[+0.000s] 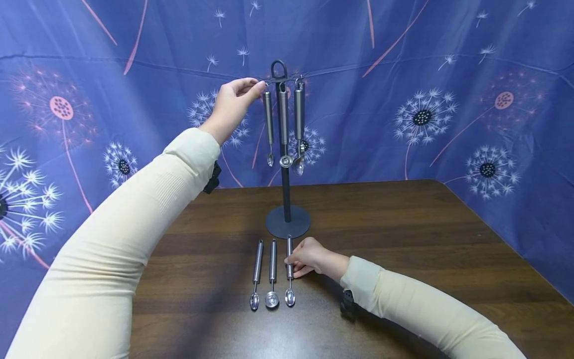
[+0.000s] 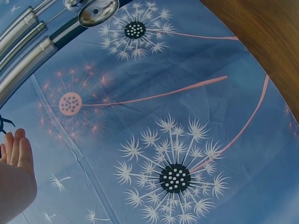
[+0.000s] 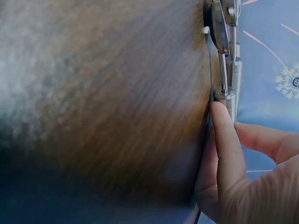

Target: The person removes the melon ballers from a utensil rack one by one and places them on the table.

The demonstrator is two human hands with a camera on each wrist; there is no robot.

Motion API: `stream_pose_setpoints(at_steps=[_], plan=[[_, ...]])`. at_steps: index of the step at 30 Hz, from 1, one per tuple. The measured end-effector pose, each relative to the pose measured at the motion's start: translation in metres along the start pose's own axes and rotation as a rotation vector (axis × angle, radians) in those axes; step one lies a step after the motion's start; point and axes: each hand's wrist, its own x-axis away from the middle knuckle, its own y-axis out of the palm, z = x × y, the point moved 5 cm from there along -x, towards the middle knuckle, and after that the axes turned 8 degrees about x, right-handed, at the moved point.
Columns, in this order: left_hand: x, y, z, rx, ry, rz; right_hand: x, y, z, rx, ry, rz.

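My left hand is raised to the top of a black utensil stand, thumb and fingers pinching the tip of one hook. Right beside the thumb hangs a steel-handled scoop with a small oval head. Down on the table, my right hand pinches the handle of an oval melon baller between thumb and fingers. Its bowl points toward me; in the right wrist view the fingers lie along the handle. To its left lie a round-headed scoop and a narrow oval scoop.
Several more steel utensils hang on the stand, among them a round-headed one and a thicker handle at the right. The stand's round base rests on the brown wooden table. A blue dandelion-print cloth hangs behind.
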Motion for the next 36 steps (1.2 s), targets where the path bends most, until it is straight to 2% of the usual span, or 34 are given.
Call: stream_pose_setpoints(at_steps=[6, 27, 36], plan=[[-0.0010, 0.0021, 0.0024, 0.016, 0.018, 0.001, 0.0012, 0.0024, -0.0030, 0.009, -0.004, -0.013], [-0.0016, 0.0022, 0.0003, 0.031, 0.031, 0.024, 0.0059, 0.0060, -0.0040, 0.012, -0.008, 0.032], [-0.0004, 0.0030, -0.0009, 0.048, 0.029, 0.017, 0.0067, 0.0043, -0.0013, -0.002, 0.007, -0.025]])
